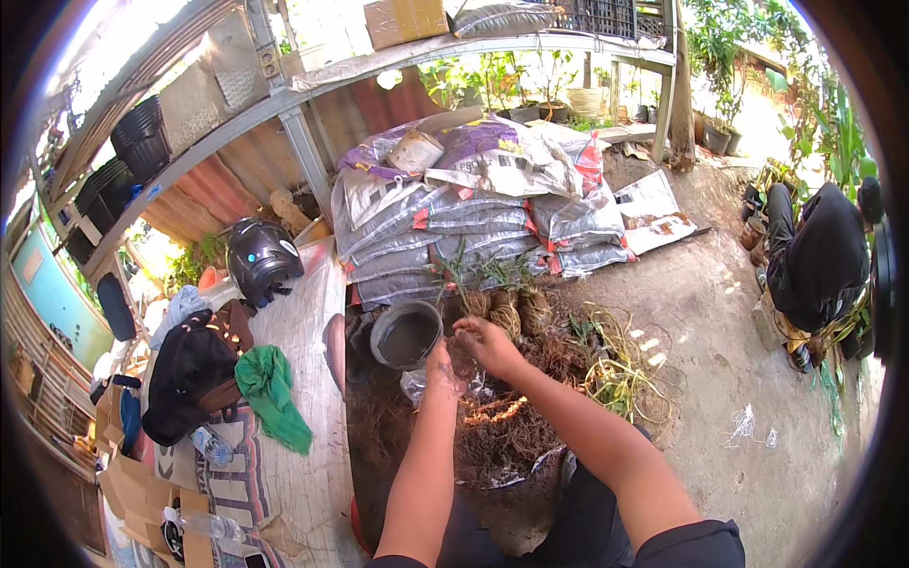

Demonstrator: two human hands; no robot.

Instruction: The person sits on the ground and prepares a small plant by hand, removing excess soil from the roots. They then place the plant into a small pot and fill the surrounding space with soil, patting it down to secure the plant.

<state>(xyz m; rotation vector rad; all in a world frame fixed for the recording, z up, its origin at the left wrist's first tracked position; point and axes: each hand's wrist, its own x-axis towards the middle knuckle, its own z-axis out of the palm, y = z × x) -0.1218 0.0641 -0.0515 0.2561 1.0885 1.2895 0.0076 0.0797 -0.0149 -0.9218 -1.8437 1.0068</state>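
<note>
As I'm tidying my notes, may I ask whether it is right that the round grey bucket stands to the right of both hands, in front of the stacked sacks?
The side is wrong: the head view shows the grey bucket to the left of the left hand and right hand, in front of the stacked sacks.

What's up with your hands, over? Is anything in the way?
Left hand and right hand close together, grip unclear. Brown root pile near both. Gray bucket close beyond; nothing seen blocking.
</note>
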